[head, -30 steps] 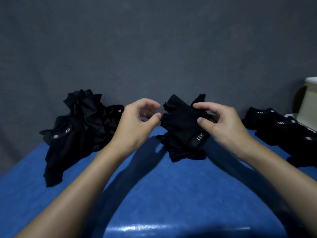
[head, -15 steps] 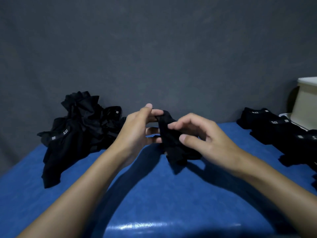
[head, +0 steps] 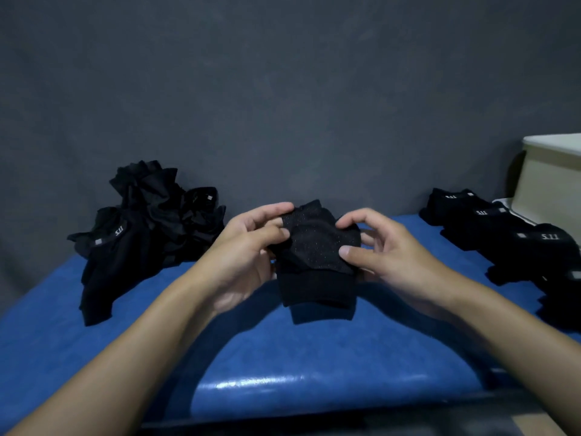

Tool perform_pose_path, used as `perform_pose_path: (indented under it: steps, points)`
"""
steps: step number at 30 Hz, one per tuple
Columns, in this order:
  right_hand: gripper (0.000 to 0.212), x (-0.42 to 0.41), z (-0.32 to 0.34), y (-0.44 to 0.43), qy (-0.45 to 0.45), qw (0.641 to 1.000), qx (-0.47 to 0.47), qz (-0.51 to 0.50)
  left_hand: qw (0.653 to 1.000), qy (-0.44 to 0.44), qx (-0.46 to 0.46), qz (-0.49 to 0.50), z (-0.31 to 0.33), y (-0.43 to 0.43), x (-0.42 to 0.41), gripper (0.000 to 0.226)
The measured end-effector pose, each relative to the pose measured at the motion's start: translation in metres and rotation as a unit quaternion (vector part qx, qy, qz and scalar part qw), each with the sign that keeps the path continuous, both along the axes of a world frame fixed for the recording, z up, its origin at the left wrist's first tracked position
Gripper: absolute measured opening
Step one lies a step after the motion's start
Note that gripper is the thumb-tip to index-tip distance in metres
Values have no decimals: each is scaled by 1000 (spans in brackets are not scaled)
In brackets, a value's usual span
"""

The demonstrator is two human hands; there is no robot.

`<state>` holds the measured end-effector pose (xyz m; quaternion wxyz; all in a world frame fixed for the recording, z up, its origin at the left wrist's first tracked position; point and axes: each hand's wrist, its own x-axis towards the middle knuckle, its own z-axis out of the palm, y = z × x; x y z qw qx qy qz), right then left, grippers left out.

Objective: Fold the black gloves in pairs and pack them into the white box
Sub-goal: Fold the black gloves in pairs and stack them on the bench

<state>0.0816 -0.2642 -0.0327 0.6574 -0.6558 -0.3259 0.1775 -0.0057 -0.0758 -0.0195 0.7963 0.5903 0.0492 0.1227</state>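
**A:** What's different from a second ago?

**B:** Start at your left. The loose pile of gloves (head: pixel 147 228) lies against the backdrop as it did, untouched. The change is in the middle. A second ago your right hand held the glove pair (head: pixel 317 256) upright with its labelled strap facing you, while your left only pinched at its edge. Now it has been turned and doubled over, so the dotted palm fabric faces you and the cuff hangs toward the blue table (head: pixel 283 350).

**A:** And my hands?

**B:** Both are holding it. Your left hand (head: pixel 248 247) has its fingers curled onto the left edge. Your right hand (head: pixel 386 256) pinches the right edge, thumb pressed on the near side and fingers curled over the far side. The glove pair sits between them, in front of you. Whether its lower hem touches the table, I can't tell.

**A:** Where does that leave the task?

**B:** I'd judge this fold nearly finished. Further right, the row of folded pairs (head: pixel 503 234) lies on the table, well apart from your hands. Past it the white box (head: pixel 553 177) stands at the frame's edge. Its inside isn't visible from here, so you can't confirm anything is packed yet
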Motion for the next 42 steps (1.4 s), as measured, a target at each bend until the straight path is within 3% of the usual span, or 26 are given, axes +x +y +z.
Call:
perform_pose_path:
  steps: [4, 7, 10, 13, 15, 17, 23, 29, 33, 38, 42]
  points:
    - [35, -6, -6, -12, 14, 998, -46, -28, 995, 76, 35, -54, -11, -8, -10, 54]
    - [37, -11, -13, -25, 21, 987, -157, 1, 974, 139, 169, -66, -19, -12, -19, 40]
    - [43, -17, -19, -34, -13, 964, -263, 43, 907, 171, 382, -34, -27, -15, -24, 24]
    - [47, -15, -16, -40, -197, 919, -342, -12, 817, 88, 570, 23, -36, -18, -27, 34]
    - [49, -12, -14, -46, -257, 910, -324, -33, 792, 6, 610, 20, -39, -23, -29, 44]
    - [57, -11, -15, -50, -237, 923, -301, 17, 774, -24, 632, -20, -41, -25, -31, 62]
    - [96, -11, -24, -56, -285, 843, -447, 98, 678, 73, 725, -93, -42, -21, -36, 91]
    - [94, -6, -22, -53, -284, 835, -460, 101, 664, 106, 732, -107, -45, -19, -32, 104]
    - [93, -3, -18, -47, -285, 838, -456, 88, 679, 103, 719, -109, -43, -14, -26, 99]
    - [90, -3, -15, -48, -292, 828, -465, 111, 664, 101, 732, -117, -46, -15, -30, 102]
    - [90, 2, -12, -47, -291, 836, -452, 112, 678, 84, 723, -99, -40, -18, -34, 89]
